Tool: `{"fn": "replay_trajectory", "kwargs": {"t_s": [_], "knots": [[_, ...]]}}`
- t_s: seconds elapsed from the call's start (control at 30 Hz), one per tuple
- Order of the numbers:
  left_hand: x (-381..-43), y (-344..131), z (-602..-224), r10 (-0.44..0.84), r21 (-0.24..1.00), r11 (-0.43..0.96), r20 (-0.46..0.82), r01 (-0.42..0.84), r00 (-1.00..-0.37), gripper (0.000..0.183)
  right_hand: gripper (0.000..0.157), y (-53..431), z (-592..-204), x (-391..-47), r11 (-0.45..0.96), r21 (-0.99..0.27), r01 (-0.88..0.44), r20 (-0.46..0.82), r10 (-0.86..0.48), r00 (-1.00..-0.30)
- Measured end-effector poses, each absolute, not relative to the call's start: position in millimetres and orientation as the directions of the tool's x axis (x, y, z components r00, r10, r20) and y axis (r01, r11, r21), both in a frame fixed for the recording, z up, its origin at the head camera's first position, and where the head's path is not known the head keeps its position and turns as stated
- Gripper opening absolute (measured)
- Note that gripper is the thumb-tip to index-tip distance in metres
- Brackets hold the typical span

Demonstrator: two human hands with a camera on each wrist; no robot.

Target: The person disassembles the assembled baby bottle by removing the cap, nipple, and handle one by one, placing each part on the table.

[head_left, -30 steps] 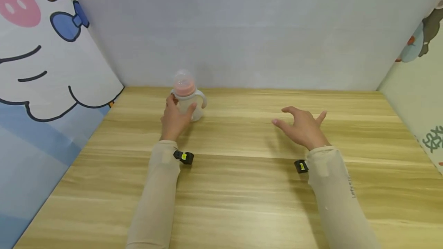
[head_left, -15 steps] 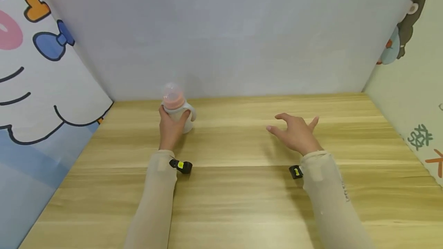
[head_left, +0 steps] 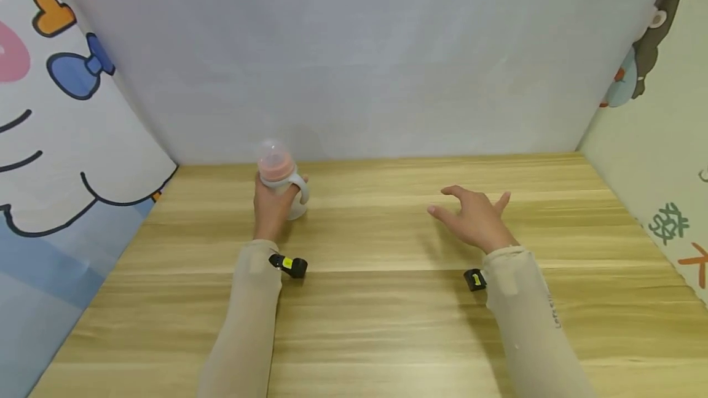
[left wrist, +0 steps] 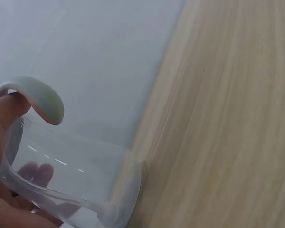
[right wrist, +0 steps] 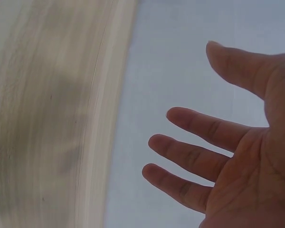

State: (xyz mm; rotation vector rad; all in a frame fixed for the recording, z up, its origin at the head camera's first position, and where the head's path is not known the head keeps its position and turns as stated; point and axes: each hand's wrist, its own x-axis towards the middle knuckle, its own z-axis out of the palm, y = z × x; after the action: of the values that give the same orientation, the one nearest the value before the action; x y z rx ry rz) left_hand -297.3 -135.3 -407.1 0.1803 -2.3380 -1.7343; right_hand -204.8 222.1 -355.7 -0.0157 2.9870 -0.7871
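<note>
A baby bottle with a pink collar, a clear domed cap and pale side handles stands tilted-looking near the table's back left. My left hand grips its body from the near left side, the thumb passing through the right-hand handle. In the left wrist view the clear bottle body shows fingertips through its wall, and its base is right at the tabletop. My right hand hovers over the right half of the table, holding nothing. Its fingers are spread and relaxed in the right wrist view.
The wood-grain table runs back to a plain pale wall panel. A cartoon-printed panel borders it on the left, and another printed panel on the right.
My left hand has tightened round the bottle, its thumb sliding from the body's front into the handle. The head view has shifted slightly. My right hand keeps the same pose.
</note>
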Motion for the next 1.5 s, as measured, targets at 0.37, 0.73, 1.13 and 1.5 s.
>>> {"fn": "replay_trajectory", "kwargs": {"t_s": [0.37,0.73,1.13,1.5], "knots": [[-297,-135,-408,-0.202,0.961,0.268,0.131,0.074,-0.971,0.079,0.063,221,-356,-203,0.866,-0.5,-0.007,-0.053,-0.038,-0.998],[-295,-123,-390,-0.142,0.961,0.185,0.233,0.205,-0.962,0.063,0.065,213,-334,-198,0.852,-0.519,-0.065,-0.008,-0.081,-0.997],[-270,-100,-370,-0.026,0.927,0.289,0.255,0.237,-0.966,0.064,0.065,201,-322,-188,0.814,-0.563,-0.146,0.083,-0.12,-0.989],[-252,-66,-363,0.101,0.888,0.361,0.265,0.284,-0.959,0.055,0.068,200,-328,-191,0.77,-0.621,-0.149,0.198,-0.03,-0.98]]}}
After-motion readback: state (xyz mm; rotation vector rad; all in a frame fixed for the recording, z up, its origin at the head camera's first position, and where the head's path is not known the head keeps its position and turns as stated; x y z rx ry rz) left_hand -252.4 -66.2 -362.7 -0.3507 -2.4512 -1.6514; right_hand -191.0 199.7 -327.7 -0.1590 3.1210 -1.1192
